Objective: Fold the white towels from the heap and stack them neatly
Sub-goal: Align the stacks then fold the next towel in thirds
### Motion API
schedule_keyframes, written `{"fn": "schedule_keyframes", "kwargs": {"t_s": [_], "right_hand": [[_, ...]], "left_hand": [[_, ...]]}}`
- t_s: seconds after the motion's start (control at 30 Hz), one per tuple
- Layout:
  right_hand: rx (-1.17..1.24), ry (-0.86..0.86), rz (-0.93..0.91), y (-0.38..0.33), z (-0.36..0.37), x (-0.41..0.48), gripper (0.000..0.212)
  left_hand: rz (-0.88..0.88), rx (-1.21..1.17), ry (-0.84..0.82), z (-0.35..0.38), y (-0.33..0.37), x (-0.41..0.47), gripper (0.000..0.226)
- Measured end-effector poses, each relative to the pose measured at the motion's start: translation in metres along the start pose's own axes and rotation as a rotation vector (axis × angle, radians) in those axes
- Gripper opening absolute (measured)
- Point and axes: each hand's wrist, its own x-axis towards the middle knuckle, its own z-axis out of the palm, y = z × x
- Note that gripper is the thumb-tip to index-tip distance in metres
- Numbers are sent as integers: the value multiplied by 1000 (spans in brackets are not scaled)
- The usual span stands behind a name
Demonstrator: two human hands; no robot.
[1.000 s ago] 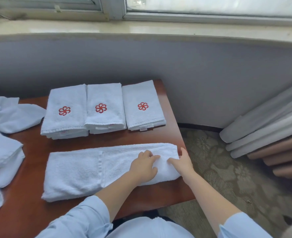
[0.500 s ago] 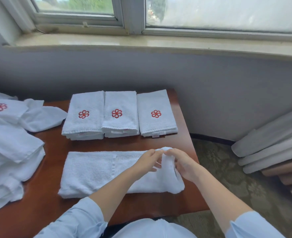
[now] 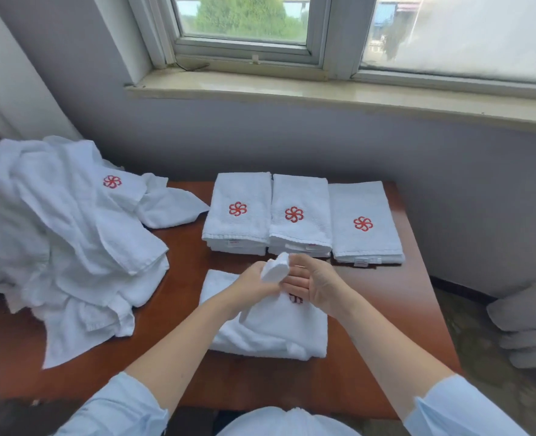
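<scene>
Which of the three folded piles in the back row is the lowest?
The rightmost pile, nearest the right edge of the table. Its front shows only a thin edge, while the left pile and middle pile show several stacked layers.

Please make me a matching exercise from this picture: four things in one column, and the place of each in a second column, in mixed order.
Things
1. heap of unfolded towels
2. folded stacks
3. towel being folded
4. grey rolls

Places
A. off the table, to its right
B. near edge of the table, one end held up by the left hand and right hand
C. left part of the table
D. far edge of the table, in a row below the window

Pairs: 1-C, 2-D, 3-B, 4-A
</scene>
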Motion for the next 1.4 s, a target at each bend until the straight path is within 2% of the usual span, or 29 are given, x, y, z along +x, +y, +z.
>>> {"fn": "schedule_keyframes", "kwargs": {"t_s": [0.1, 0.17, 0.27, 0.33, 0.5, 0.63, 0.77, 0.83, 0.9, 0.97, 1.03, 1.1, 1.2, 1.3, 1.4], "right_hand": [[-51, -5, -41, 10, 31, 6, 26], [-173, 64, -138, 20, 49, 10, 18], [-490, 257, -310, 41, 63, 17, 19], [-749, 297, -365, 59, 63, 19, 23], [-1078, 405, -444, 100, 52, 20, 41], [-1422, 383, -323, 123, 47, 19, 58], [-1610, 457, -238, 140, 42, 19, 66], [-1664, 478, -242, 148, 39, 18, 68], [-1642, 473, -251, 156, 38, 19, 70], [-1617, 464, -256, 161, 37, 21, 73], [-1629, 469, -262, 165, 34, 23, 75], [-1637, 488, -281, 168, 32, 24, 75], [-1627, 509, -308, 172, 30, 25, 75], [-1620, 499, -313, 176, 28, 28, 88], [-1626, 474, -313, 173, 24, 32, 101]], "left_hand": [[-56, -20, 123, -33, -16, -8, 50], [-84, -17, 163, -51, -33, -12, 49], [-145, -90, 188, -71, -61, -15, 37], [-205, -141, 175, -81, -77, -13, 37], [-302, -148, 227, -89, -104, -1, 29], [-251, 46, 259, -85, -117, 8, 36], [-187, 257, 291, -86, -118, 8, 51], [-76, 598, 335, -86, -122, 6, 73], [132, 951, 360, -85, -128, 9, 89], [317, 1163, 269, -85, -129, 16, 86], [433, 1313, 134, -87, -132, 25, 69], [464, 1340, 84, -90, -138, 33, 61], [419, 1237, 79, -95, -147, 38, 56], [379, 1185, 48, -104, -149, 46, 49], [338, 1167, -18, -111, -148, 50, 59]]}}
